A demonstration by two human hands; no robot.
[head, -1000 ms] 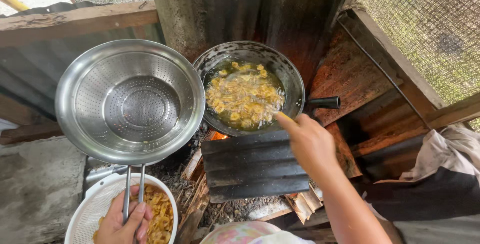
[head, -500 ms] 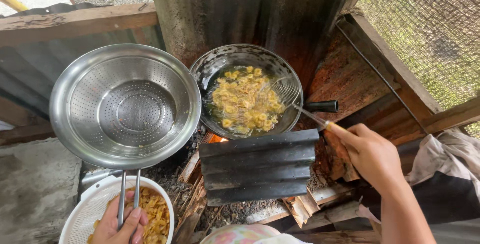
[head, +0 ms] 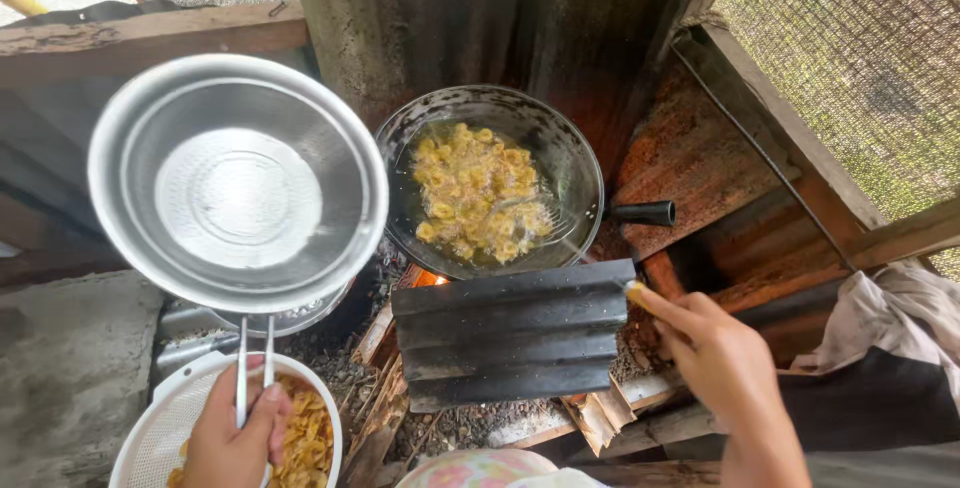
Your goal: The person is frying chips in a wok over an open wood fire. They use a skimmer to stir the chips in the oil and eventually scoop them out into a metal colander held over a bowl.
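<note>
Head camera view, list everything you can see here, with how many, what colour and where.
Strainer ladle: one, shiny steel, upper left, held up by its wire handle.
Frying pan: one, black, centre, over a fire, black handle pointing right.
Frying pieces: many, yellow, in the pan's oil.
Skimmer: one, wire, dipped in the pan's right side.
Corrugated sheet: one, dark grey, in front of the pan.
Colander: one, white, bottom left.
Fried chips: a heap, golden, in the colander.
Cloth: one, beige and black, right edge.
Left hand: gripping the ladle's handle.
Right hand: holding the skimmer's handle.
</note>
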